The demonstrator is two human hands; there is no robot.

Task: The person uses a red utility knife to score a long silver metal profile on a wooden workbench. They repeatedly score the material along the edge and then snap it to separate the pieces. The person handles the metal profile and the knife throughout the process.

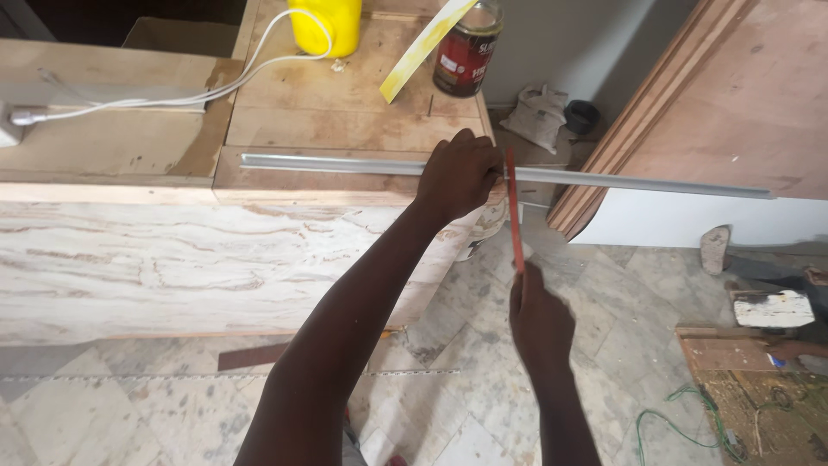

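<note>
Left hand (pixel 459 175) clamped over metal rail (pixel 345 164) lying on wooden counter (pixel 328 121), its right end overhanging the floor. Right hand (pixel 536 321) grips red saw blade (pixel 514 207), set across rail just beside left hand. Blade's teeth too thin to see; contact point hidden by knuckles.

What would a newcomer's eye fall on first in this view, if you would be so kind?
Most striking is the long grey metal strip lying across the wooden workbench and jutting past its right end. The left hand presses it down at the bench edge, while the right hand holds a thin red blade across it. A yellow container stands at the back.
</note>
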